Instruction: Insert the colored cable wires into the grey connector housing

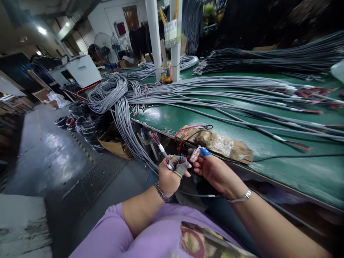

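Note:
My left hand [169,178] is closed around a cable [162,150] whose white-sleeved end fans out into thin coloured wires. More coloured wire ends show at the grey covering on its fingers. Just to the right, my right hand [215,173] pinches a small pale pink, flat piece [195,154] between thumb and fingers; its exact kind is unclear. A blue covering [205,151] wraps a fingertip of that hand. The pink piece sits close to the wire ends, and I cannot tell whether they touch.
The green table [268,182] runs along my right. Grey cables [199,86] lie across it, and a thick coil [109,94] hangs over its edge. A taped cardboard piece [228,145] lies at the near edge. A cardboard box [115,139] stands on the floor.

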Tool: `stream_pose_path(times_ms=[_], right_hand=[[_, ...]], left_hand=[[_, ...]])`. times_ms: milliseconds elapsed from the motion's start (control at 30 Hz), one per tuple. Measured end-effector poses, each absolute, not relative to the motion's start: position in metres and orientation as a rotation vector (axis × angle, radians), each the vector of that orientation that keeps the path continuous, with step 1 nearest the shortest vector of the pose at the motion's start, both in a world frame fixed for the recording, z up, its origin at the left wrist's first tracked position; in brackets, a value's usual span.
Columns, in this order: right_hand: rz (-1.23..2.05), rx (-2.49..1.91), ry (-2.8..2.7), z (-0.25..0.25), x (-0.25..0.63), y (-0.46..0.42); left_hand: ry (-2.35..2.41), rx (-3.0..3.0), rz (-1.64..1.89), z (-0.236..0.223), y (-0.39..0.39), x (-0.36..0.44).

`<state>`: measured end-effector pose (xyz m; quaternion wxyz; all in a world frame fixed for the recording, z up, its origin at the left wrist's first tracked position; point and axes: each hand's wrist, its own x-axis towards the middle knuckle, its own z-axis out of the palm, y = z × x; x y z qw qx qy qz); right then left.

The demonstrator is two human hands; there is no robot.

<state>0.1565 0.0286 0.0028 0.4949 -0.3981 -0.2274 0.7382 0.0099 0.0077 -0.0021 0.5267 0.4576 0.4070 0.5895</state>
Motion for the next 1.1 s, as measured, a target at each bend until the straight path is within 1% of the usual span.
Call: stream_pose_path(times_ms=[133, 267, 467, 800, 933, 1100], right_hand=[[1.79, -0.989, -0.486, 0.006, 0.154, 0.031], [1.731, -1.044, -0.464, 0.004, 0.152, 0.033], [1.705, -0.937, -0.507, -0.001, 0.15, 0.033], [1.63, -0.896, -0.442, -0.002, 0.144, 0.033], [1.632, -0.88, -0.45, -0.002, 0.144, 0.032], [1.66, -0.844, -0.478, -0.006, 0.144, 0.03]], left_hand=[[1.007, 1.315, 1.521, -0.006, 0.015, 0.009], [1.066, 1.399, 1.58, -0.013, 0.023, 0.008], [1.073, 1.4, 1.568, -0.02, 0.024, 0.01], [1.076, 1.445, 1.527, -0.024, 0.015, 0.011], [1.065, 1.473, 1.492, -0.028, 0.014, 0.013], [1.061, 1.374, 1.461, -0.027, 0.013, 0.015]])
